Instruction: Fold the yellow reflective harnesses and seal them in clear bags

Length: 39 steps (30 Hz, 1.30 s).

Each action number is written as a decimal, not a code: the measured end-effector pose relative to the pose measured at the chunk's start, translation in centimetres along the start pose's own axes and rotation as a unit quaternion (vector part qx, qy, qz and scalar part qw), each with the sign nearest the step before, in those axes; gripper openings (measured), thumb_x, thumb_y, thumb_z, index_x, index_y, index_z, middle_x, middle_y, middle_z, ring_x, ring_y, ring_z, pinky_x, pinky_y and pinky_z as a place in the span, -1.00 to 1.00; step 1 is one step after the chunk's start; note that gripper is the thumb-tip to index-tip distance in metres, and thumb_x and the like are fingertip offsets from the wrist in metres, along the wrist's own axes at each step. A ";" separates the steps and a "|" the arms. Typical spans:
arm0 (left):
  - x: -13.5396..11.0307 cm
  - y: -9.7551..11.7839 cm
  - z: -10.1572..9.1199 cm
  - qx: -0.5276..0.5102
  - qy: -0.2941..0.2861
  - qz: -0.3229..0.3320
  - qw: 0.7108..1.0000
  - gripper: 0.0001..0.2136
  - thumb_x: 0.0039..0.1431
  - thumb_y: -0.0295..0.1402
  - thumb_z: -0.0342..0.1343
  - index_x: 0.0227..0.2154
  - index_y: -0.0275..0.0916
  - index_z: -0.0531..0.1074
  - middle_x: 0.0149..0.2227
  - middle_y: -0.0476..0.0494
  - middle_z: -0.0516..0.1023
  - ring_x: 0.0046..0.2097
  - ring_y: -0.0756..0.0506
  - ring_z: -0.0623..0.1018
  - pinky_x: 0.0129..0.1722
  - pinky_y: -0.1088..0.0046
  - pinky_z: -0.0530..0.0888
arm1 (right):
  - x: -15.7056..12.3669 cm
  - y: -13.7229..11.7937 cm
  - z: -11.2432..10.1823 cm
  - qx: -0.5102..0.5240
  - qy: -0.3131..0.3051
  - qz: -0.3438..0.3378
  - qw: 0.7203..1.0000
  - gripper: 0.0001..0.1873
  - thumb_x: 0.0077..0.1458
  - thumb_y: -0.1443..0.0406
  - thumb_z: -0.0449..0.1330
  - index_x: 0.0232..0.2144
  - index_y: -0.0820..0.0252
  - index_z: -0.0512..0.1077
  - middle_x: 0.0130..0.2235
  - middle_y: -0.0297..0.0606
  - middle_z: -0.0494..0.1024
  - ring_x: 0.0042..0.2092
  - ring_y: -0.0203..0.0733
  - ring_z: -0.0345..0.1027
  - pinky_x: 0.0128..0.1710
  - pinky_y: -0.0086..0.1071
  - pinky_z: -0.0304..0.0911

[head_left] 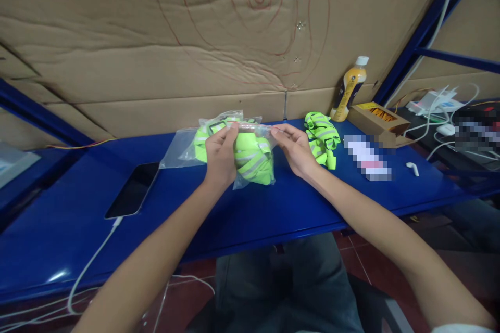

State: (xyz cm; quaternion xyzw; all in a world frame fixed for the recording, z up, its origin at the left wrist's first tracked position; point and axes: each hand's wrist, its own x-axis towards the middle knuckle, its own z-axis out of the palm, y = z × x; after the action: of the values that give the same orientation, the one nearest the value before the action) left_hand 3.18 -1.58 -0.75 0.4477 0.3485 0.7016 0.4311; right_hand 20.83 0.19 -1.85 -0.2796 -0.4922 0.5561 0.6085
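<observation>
A clear zip bag (238, 186) hangs upright over the blue table, with a folded neon-yellow reflective strap (253, 158) inside. At the left end of its top edge, my left hand (222, 153) pinches the plastic. My right hand (292, 146) grips the opposite end of that edge with thumb and fingers. Behind my left hand lies another clear bag (177, 151) with neon-yellow strapping (200, 145) and a dark buckle. To the right of my right hand rests a loose bundle of neon-yellow reflective straps (322, 135), partly hidden by the hand.
A phone (133, 190) on a charging cable lies at left. Toward the back right stand a drink bottle (349, 88) and an open cardboard box (380, 119). A white earbud (412, 168) lies near the right end. Cardboard (156, 62) walls the back.
</observation>
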 end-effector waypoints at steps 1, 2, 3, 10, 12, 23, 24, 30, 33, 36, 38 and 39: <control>0.2 0.0 0.0 -0.019 0.008 -0.018 1.000 -0.65 0.19 0.00 0.43 -0.32 -0.23 0.63 -0.33 -0.15 0.71 -0.17 -0.21 0.74 -0.19 0.32 0.67 | -0.2 0.0 0.1 -0.013 -0.010 0.010 1.000 -0.49 -0.14 -0.07 0.60 -0.27 0.07 0.61 -0.24 -0.33 0.63 -0.20 -0.19 0.45 -0.11 -0.30 0.38; 0.3 0.0 0.0 -0.035 0.016 -0.036 0.999 -0.63 0.17 0.01 0.45 -0.28 -0.23 0.63 -0.30 -0.17 0.72 -0.14 -0.22 0.74 -0.17 0.30 0.68 | -0.4 0.0 0.3 -0.037 -0.025 0.020 0.999 -0.45 -0.19 -0.07 0.62 -0.26 0.07 0.58 -0.23 -0.33 0.62 -0.19 -0.17 0.45 -0.12 -0.30 0.38; 0.5 0.0 0.0 -0.045 0.024 -0.051 0.997 -0.61 0.16 0.03 0.45 -0.26 -0.22 0.63 -0.26 -0.18 0.72 -0.11 -0.24 0.74 -0.14 0.27 0.69 | -0.7 0.2 0.6 -0.068 -0.044 0.028 0.996 -0.41 -0.23 -0.07 0.64 -0.26 0.07 0.55 -0.23 -0.34 0.61 -0.18 -0.16 0.45 -0.13 -0.30 0.39; 2.6 1.4 -2.8 0.139 0.017 0.190 0.972 -0.48 0.46 0.19 0.06 0.15 -0.10 0.53 0.14 -0.24 0.65 0.20 -0.26 0.62 0.29 0.07 0.51 | -0.7 1.7 0.2 -0.178 -0.028 0.024 0.983 -0.34 -0.08 -0.22 0.49 -0.16 0.06 0.44 -0.16 -0.29 0.63 -0.11 -0.04 0.52 -0.11 -0.23 0.48; 3.8 2.2 -4.8 0.292 0.027 0.292 0.910 -0.54 0.50 0.05 0.08 0.26 -0.08 0.46 0.29 -0.23 0.53 0.36 -0.30 0.47 0.45 -0.01 0.31 | 0.3 2.0 -1.3 -0.220 0.076 -0.006 0.972 -0.31 0.05 -0.29 0.37 -0.07 0.09 0.44 -0.05 -0.20 0.66 -0.01 0.03 0.55 0.01 -0.17 0.49; 9.9 0.0 -17.9 0.618 0.165 0.074 0.765 -0.42 0.06 0.16 0.33 -0.12 -0.29 0.59 0.18 -0.63 0.54 0.39 -0.80 0.20 0.20 -0.56 0.08 | 1.4 1.3 -2.6 -0.687 0.017 0.033 0.725 -0.17 0.37 -0.10 0.12 0.34 0.53 0.31 0.20 0.39 0.54 0.22 0.46 0.46 0.24 0.07 0.34; 10.1 -0.1 -18.6 0.618 0.154 0.048 0.769 -0.42 -0.01 0.19 0.37 -0.21 -0.27 0.59 0.15 -0.63 0.56 0.38 -0.82 0.21 0.18 -0.57 0.09 | 1.3 1.1 -2.5 -0.700 0.008 0.038 0.713 -0.18 0.39 -0.12 0.08 0.30 0.53 0.36 0.20 0.39 0.54 0.22 0.45 0.46 0.24 0.05 0.34; 10.4 0.6 -19.1 0.668 0.103 -0.099 0.731 -0.29 -0.16 0.22 0.45 -0.10 -0.26 0.58 0.34 -0.79 0.38 0.42 -0.89 0.16 0.21 -0.59 0.13 | 1.3 0.4 -2.9 -0.726 -0.044 0.046 0.685 -0.09 0.42 -0.22 -0.02 0.19 0.60 0.47 0.12 0.45 0.56 0.16 0.47 0.49 0.17 0.08 0.38; 10.1 1.1 -17.9 0.680 0.133 -0.140 0.707 -0.11 -0.30 0.15 0.55 0.02 -0.40 0.51 0.33 -0.97 0.31 0.40 -0.92 0.20 0.24 -0.54 0.17 | 1.2 0.2 -2.9 -0.744 -0.052 0.040 0.665 -0.04 0.41 -0.27 -0.06 0.11 0.60 0.54 0.08 0.47 0.58 0.16 0.49 0.48 0.18 0.14 0.37; 9.7 1.9 -17.0 0.690 0.144 -0.136 0.696 -0.24 -0.24 -0.03 0.55 -0.05 -0.49 0.51 0.22 -1.04 0.38 0.34 -0.92 0.31 0.21 -0.47 0.27 | 0.9 -1.2 -3.0 -0.758 -0.066 0.047 0.648 -0.01 0.39 -0.33 -0.13 -0.11 0.47 0.66 0.03 0.43 0.60 0.14 0.49 0.48 0.20 0.22 0.35; 9.4 2.8 -16.7 0.693 0.153 -0.107 0.697 -0.45 -0.08 -0.15 0.45 -0.11 -0.45 0.53 0.14 -0.95 0.48 0.30 -0.89 0.38 0.17 -0.46 0.32 | 0.8 -3.1 -3.2 -0.756 -0.075 0.040 0.649 -0.04 0.40 -0.33 -0.16 -0.27 0.35 0.68 -0.05 0.35 0.63 0.08 0.44 0.52 0.17 0.22 0.37; 9.1 3.4 -16.5 0.696 0.163 -0.086 0.694 -0.54 0.02 -0.17 0.37 -0.10 -0.43 0.53 0.14 -0.88 0.50 0.31 -0.86 0.38 0.18 -0.47 0.31 | 0.9 -4.2 -3.6 -0.754 -0.073 0.023 0.652 -0.07 0.42 -0.31 -0.15 -0.30 0.31 0.67 -0.10 0.30 0.65 0.05 0.41 0.54 0.14 0.20 0.39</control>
State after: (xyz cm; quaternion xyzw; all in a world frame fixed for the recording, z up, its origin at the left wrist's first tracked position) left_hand -15.25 3.77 -0.69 0.4666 0.8388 0.2804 -0.0089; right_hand 25.66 0.83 0.85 -0.6118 -0.7785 0.0257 0.1374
